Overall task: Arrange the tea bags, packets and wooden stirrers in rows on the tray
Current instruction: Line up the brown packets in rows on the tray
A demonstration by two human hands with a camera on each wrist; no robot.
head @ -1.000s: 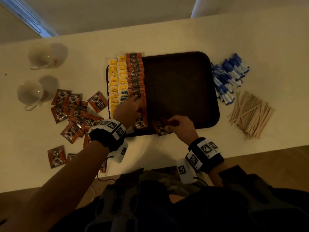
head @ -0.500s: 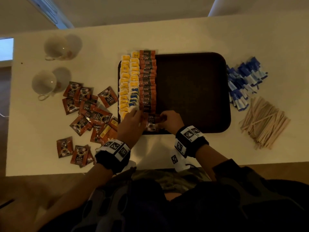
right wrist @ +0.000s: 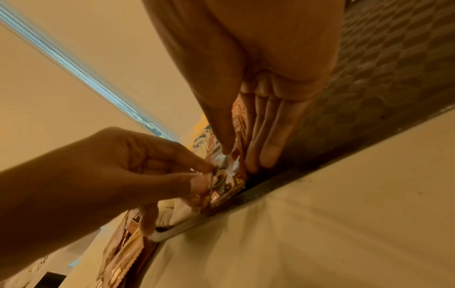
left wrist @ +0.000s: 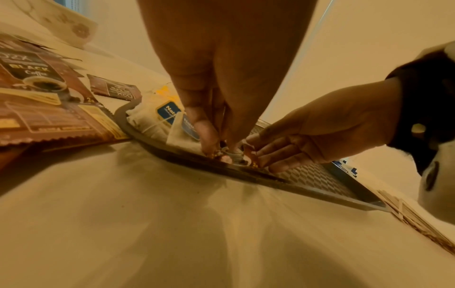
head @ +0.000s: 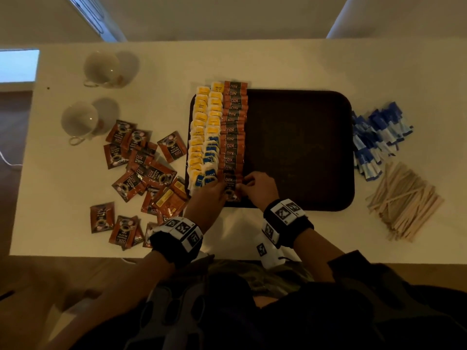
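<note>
Together our left hand (head: 211, 195) and right hand (head: 257, 188) pinch one coffee packet (head: 230, 184) at the near end of the tray (head: 303, 152) row.

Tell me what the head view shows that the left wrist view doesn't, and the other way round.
Head view only: two cups, the whole coffee row, the blue packets in full.
Left wrist view only: from table level, the left hand and right hand pinching one coffee packet at the tray's near rim.
Both: tray, tea bags, loose coffee packets, stirrers.
</note>
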